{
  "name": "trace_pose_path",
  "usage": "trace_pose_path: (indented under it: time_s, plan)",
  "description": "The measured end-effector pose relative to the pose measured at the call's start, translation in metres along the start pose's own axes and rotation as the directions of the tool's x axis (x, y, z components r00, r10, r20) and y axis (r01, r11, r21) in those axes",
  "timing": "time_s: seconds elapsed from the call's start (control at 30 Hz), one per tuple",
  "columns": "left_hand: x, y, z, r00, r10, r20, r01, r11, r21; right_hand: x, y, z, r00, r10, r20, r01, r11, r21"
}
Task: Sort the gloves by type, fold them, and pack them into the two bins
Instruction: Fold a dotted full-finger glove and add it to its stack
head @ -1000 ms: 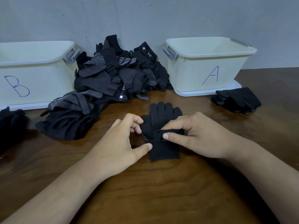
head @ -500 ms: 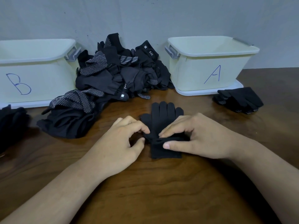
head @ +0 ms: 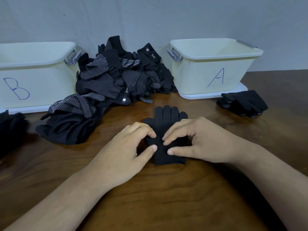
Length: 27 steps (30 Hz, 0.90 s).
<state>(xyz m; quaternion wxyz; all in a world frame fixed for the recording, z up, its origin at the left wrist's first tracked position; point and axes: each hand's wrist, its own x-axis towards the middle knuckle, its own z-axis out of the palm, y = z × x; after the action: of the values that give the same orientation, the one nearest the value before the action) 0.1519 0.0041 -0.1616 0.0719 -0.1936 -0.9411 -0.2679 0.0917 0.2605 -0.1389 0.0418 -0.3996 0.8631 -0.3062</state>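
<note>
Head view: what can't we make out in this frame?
Bin A: its near wall hides the floor inside, so the contents are unknown.
Bin B: cut off by the left edge, and its inside is hidden the same way.
Glove: the left hand and right hand cover its middle. Cannot tell whether it is one glove or a stacked pair.
Dark cloth: cut by the left edge, type unclear.
Pile: lower gloves are buried under the top ones.

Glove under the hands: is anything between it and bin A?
Nothing visible. Bare table lies between the glove and bin A; the loose glove pile sits left of that path, the folded stack right of it.
</note>
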Motion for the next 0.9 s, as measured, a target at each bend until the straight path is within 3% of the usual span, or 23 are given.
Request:
trace_pose_path:
  time_s: [0.1, 0.2, 0.3, 0.4, 0.9]
  plan:
    - [-0.002, 0.005, -0.005, 0.998, 0.053, -0.039, -0.055, 0.996, -0.069, 0.0, 0.007, -0.009, 0.979, 0.072, -0.193, -0.068, 0.997, 0.024]
    - [-0.003, 0.012, -0.009, 0.991, 0.122, 0.06, -0.116, 0.989, -0.093, -0.002, 0.021, -0.021, 0.898, 0.262, -0.355, -0.269, 0.963, 0.028]
    - [-0.003, 0.012, -0.006, 0.98, 0.143, 0.137, -0.137, 0.989, -0.05, -0.002, 0.029, -0.024, 0.845, 0.44, -0.305, -0.459, 0.888, 0.01]
    - [-0.002, 0.009, -0.004, 0.985, 0.125, 0.121, -0.116, 0.99, -0.085, 0.0, 0.029, -0.02, 0.81, 0.534, -0.243, -0.544, 0.839, 0.03]
    - [0.0, 0.003, 0.001, 0.988, 0.13, 0.085, -0.118, 0.985, -0.129, 0.027, 0.049, -0.003, 0.693, 0.588, -0.417, -0.63, 0.775, 0.047]
